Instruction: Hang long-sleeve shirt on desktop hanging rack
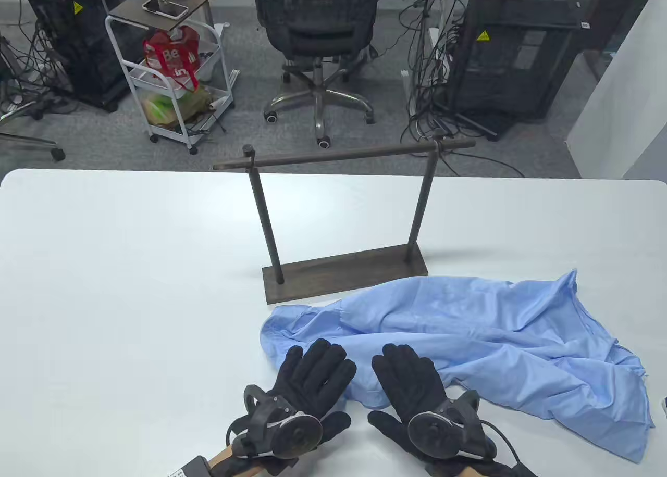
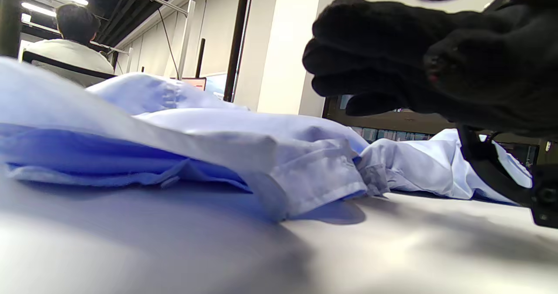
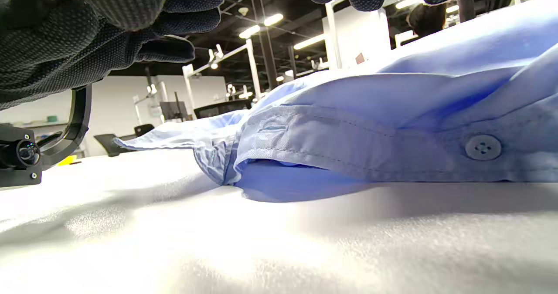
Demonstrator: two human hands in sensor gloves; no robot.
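Softly crumpled blue cotton shirt (image 1: 469,336)

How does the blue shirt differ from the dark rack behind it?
The shirt is pale blue, soft and lies crumpled flat; the rack is dark brown, rigid and stands upright. The shirt has both gloved hands at its near edge; the rack is untouched, its bar bare. Both sit on the white table.

Shirt (image 1: 469,341) near edge hidden under both hands; wrists cropped.
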